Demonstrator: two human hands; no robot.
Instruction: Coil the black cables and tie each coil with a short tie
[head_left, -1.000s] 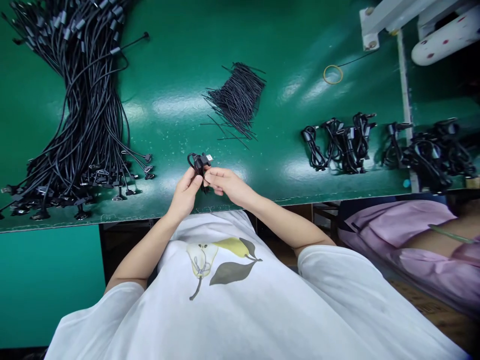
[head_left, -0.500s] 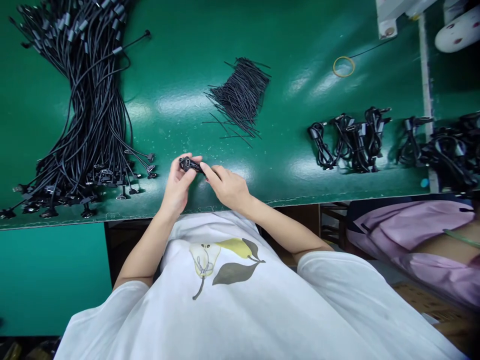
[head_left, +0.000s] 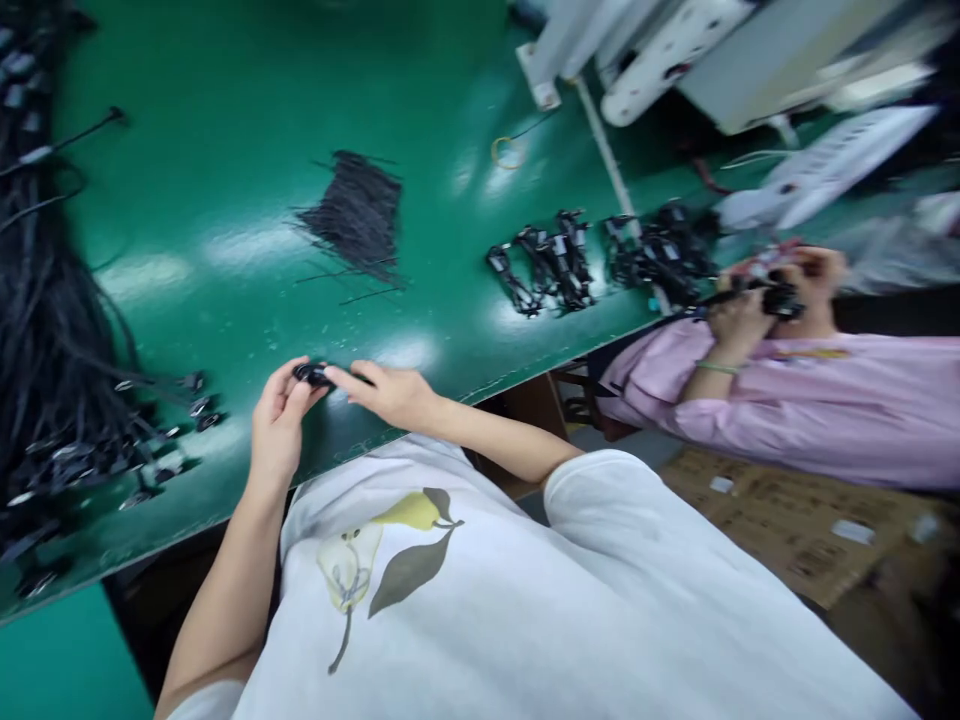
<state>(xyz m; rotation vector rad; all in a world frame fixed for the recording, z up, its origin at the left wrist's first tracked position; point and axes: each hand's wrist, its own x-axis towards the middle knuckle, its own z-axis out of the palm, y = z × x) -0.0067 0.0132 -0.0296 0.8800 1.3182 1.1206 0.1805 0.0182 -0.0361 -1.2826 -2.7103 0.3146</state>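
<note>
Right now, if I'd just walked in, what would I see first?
Probably the big mass of black cables on the picture's left, on the green table. Then the yellow pear printed on the white shirt, low in the middle. Above it, the left hand holds a dark bundle, the right hand touching it.

The head view looks from above the wearer's own white shirt, facing forward and steeply down onto the worktop. It is near the left hand and right hand, both left of centre, and wide enough to include a co-worker at right.
</note>
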